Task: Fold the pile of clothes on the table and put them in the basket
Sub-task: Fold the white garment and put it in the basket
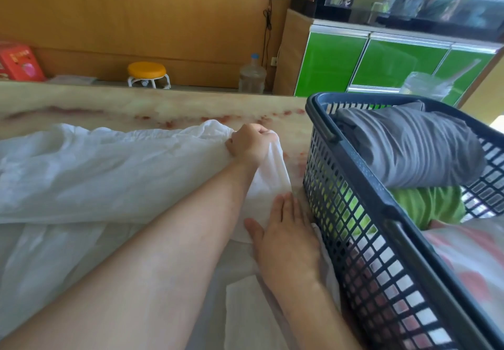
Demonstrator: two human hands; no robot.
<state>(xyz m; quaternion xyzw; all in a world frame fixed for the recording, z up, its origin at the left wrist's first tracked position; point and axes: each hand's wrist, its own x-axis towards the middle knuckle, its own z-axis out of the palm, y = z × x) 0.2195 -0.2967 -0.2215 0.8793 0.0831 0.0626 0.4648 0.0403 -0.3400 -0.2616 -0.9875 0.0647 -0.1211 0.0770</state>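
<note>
A thin white garment [90, 169] lies spread across the table [163, 107], from the left edge to just short of the basket. My left hand [251, 145] reaches forward and grips a bunched far corner of this white cloth. My right hand [286, 237] lies flat with straight fingers on the cloth's near right part, beside the basket wall. The dark blue plastic basket [354, 213] stands at the right. Inside it lie a folded grey garment [409, 147], a green one [425, 205] beneath, and a pale pink-patterned one [469, 257] nearest me.
Beyond the table stand a yellow stool [147, 74], a large water bottle [252, 75], a red box [19, 61] and a green cabinet [381, 63]. A clear plastic item [425, 85] sits behind the basket. Marbled tabletop shows between the cloth and the far edge.
</note>
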